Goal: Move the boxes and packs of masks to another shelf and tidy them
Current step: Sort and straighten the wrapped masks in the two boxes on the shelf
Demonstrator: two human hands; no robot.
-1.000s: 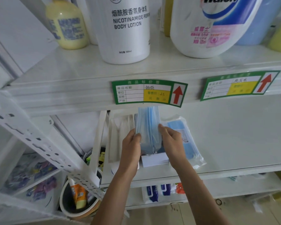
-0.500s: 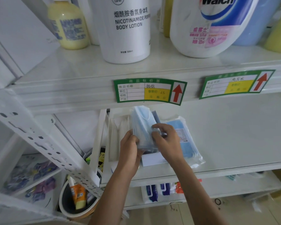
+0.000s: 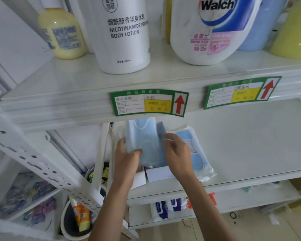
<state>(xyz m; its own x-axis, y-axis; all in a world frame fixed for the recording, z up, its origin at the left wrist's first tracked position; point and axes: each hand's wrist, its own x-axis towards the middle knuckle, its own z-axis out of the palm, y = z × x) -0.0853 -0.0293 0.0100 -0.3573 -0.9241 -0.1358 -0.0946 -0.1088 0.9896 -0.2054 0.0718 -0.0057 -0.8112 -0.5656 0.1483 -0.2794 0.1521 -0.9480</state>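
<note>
- Blue mask pack [image 3: 144, 141], upright under the upper shelf lip [image 3: 59, 110], gripped by left hand [image 3: 127, 157]; right hand [image 3: 176, 152] pinches its right edge.
- White shelf [image 3: 250, 145] lies bare rightward beyond the flat pack [image 3: 196, 153].

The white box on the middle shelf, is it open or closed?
Open. The white box has its flaps folded out toward the shelf edge, and the stack of masks stands up out of it.

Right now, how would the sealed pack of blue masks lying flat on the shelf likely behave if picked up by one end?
The pack of masks is a thin stack in clear film, so it would probably droop. It looks light. The glossy wrap may be slippery against the smooth shelf.
</note>
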